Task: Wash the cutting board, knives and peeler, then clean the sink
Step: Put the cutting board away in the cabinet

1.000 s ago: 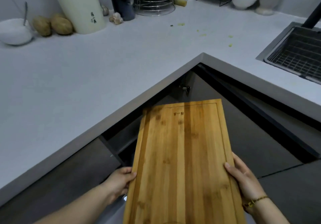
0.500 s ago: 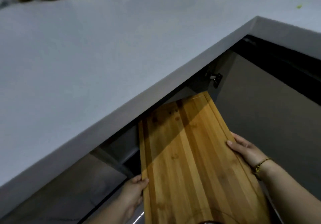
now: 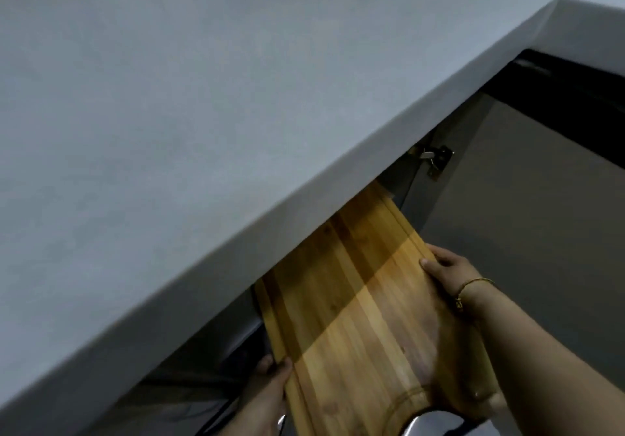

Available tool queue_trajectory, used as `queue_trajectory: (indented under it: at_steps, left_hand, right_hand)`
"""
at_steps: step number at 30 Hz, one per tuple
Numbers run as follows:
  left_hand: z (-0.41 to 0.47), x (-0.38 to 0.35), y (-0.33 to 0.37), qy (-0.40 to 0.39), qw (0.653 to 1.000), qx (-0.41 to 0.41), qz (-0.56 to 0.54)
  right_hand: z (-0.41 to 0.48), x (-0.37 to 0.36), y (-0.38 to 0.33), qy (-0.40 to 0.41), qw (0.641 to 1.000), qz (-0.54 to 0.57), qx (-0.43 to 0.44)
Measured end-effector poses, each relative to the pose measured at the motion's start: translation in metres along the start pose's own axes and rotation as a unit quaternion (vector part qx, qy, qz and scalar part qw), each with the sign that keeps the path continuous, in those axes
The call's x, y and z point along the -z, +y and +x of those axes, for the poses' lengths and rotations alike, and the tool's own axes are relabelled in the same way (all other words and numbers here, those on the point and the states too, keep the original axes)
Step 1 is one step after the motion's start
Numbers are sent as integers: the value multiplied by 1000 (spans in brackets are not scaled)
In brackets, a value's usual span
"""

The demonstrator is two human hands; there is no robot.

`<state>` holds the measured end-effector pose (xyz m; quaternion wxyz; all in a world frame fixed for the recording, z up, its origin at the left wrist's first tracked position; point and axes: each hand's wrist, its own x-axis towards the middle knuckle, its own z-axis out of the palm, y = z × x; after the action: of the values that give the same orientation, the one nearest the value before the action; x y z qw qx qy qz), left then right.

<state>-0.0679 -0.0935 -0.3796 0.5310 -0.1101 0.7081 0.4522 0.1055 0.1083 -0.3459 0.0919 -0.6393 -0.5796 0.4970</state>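
Board is held in the air below the counter edge. Its far end is tucked under the overhang into the open cabinet, and its near end points back at the person. The far right corner sits just beside the metal hinge, and the grey door stands open to the right.

Left grip clasps the left long edge near the near end, thumb on top, fingers underneath and hidden. Right grip clasps the right long edge further up, thumb on the top face. There is a bracelet at that wrist.

Risks, as judgement:
- The far corner could knock the hinge or the cabinet frame if the board swings right, since the gap there looks tight.
- The top face could scrape the underside of the counter if the near end drops and the far end rises.
- Both grips are on the edges only. If the board is wet it may slide out, most likely on the left, where little of the grip wraps it.
- The inside of the cabinet is dark and hidden, so the far end may hit something out of sight.

Board looks like:
- Bamboo strips running lengthwise, in mixed light and darker bands.
- A groove just inside the long edges.
- A rounded cutout at the near end.
- The far half in the counter's shadow, the near half lit.
- A dull patch near the right grip; can't tell if it is damp or stained.
- No food bits visible on the top face.
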Motion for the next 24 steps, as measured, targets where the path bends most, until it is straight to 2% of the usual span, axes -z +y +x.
queue_trajectory:
  at_steps: [3,6,11,14,18,21,23,24]
  left_hand:
    - [3,-3,4,-15,999,3,-41]
    - [6,-7,7,-3,996,-38,-75]
    - [17,-10,12,17,995,-52,-85]
    - [19,-13,17,2,996,-52,-71]
    - [24,-16,24,29,994,-80,-68]
    - [22,-16,26,31,995,-79,-53]
    - [20,-15,27,27,995,-81,-57]
    - [19,-15,28,26,995,-81,-59]
  right_hand:
    - [17,-10,-7,4,1000,-24,-14]
    - [33,-20,-14,-2,999,-40,-21]
    - [48,-31,-26,-4,997,-73,-3]
    - [38,-29,-20,9,998,-67,12]
    - [-3,-12,9,89,995,44,30]
    - [-39,0,43,137,979,154,3]
    - [-56,3,64,160,946,272,-70]
    - [-63,2,72,156,912,361,-114]
